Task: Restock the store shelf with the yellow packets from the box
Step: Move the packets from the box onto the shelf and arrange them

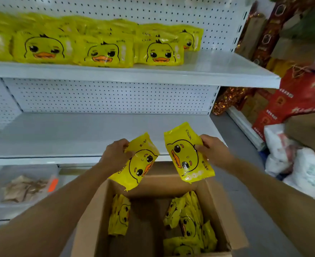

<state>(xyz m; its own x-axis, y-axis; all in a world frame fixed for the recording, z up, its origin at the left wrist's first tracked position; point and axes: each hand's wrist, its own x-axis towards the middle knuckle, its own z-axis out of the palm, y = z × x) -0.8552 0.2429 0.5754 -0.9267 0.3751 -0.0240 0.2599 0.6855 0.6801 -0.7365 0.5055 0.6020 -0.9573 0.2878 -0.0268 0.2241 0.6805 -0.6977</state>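
My left hand (115, 155) grips a yellow duck-face packet (136, 164) by its upper left edge, tilted above the open cardboard box (91, 216). My right hand (211, 151) grips a second yellow packet (187, 154) by its right edge, also held over the box. Several more yellow packets (188, 221) lie inside the box, one standing at its left wall (119, 215). A row of the same packets (101, 47) stands on the upper white shelf (217, 71). The middle shelf (60, 134) lies just beyond the held packets.
White pegboard backs the shelves. Red and brown gift boxes (297, 101) stack at the right, with white plastic bags (301, 164) and another cardboard box (310, 132) on the grey floor. A clear bin with brown items (26, 184) sits on the lowest shelf at left.
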